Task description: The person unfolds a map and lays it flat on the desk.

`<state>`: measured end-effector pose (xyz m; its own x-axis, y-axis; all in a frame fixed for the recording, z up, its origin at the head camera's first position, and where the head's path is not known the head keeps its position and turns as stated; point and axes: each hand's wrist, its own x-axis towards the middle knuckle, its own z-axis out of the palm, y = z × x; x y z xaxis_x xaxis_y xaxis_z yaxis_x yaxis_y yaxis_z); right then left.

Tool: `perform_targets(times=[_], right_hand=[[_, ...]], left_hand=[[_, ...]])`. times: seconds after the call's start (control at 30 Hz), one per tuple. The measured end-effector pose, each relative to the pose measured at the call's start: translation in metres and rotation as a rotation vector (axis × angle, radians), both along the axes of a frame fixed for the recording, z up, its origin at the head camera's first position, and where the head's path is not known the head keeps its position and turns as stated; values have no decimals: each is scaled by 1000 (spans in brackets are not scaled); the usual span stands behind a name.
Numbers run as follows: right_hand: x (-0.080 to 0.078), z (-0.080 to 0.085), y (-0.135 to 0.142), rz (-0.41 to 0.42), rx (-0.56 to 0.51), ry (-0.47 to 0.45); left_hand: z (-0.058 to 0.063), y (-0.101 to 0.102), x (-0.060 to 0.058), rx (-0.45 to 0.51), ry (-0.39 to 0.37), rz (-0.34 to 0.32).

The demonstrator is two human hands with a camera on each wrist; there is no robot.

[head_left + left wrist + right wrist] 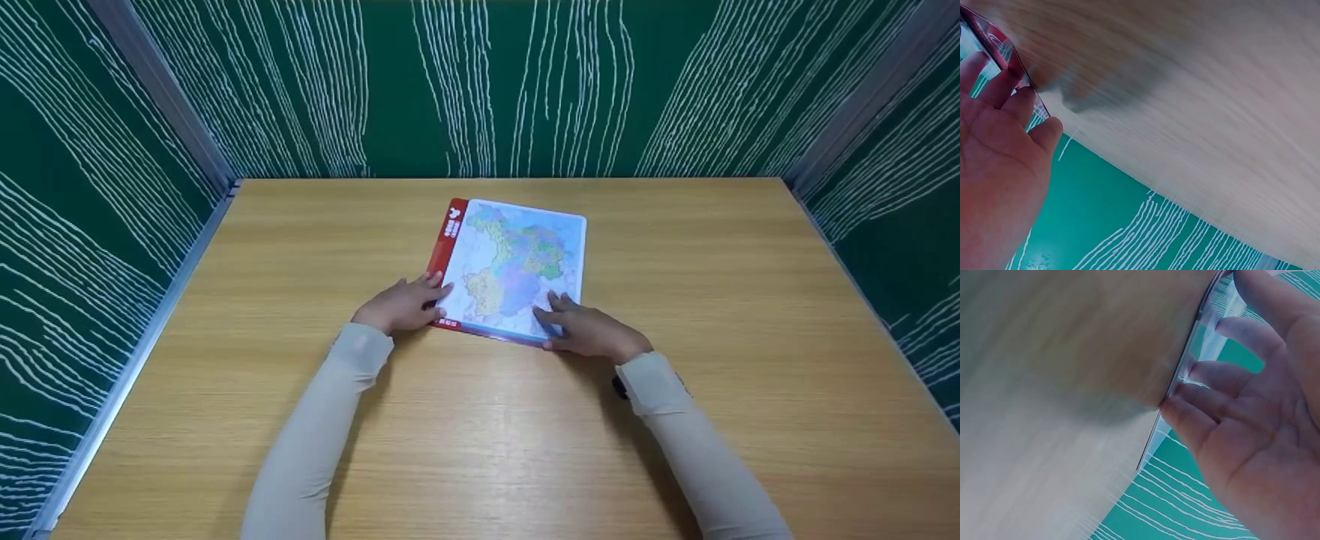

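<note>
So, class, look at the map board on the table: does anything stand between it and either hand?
Nothing visible does. The left hand touches the map board at its red strip, and the right hand touches it by the near right corner.

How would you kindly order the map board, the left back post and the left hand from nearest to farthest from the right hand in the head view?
1. Map board: touching the right hand at its lower right corner.
2. Left hand: across, at the board's lower left.
3. Left back post: upper left, rising beyond both hands.
</note>
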<state>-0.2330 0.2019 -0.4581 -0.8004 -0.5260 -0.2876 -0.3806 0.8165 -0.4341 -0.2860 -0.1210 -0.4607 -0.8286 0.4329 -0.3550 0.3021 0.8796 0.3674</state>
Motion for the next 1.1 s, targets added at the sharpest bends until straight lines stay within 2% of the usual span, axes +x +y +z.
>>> perform_targets(times=[0.2, 0.43, 0.6, 0.8, 1.1], right_hand=[[-5, 2, 4, -11, -11, -31], [-10, 1, 7, 25, -39, -24], [-12, -1, 9, -29, -41, -63], [-15, 0, 12, -51, -26, -99], [-24, 2, 16, -32, -10, -133]], left_hand=[[-1, 2, 3, -7, 28, -19], [-2, 4, 7, -35, 48, -14], [-1, 7, 12, -53, 42, 7], [1, 10, 16, -72, 48, 19], [1, 16, 19, -107, 86, 2]])
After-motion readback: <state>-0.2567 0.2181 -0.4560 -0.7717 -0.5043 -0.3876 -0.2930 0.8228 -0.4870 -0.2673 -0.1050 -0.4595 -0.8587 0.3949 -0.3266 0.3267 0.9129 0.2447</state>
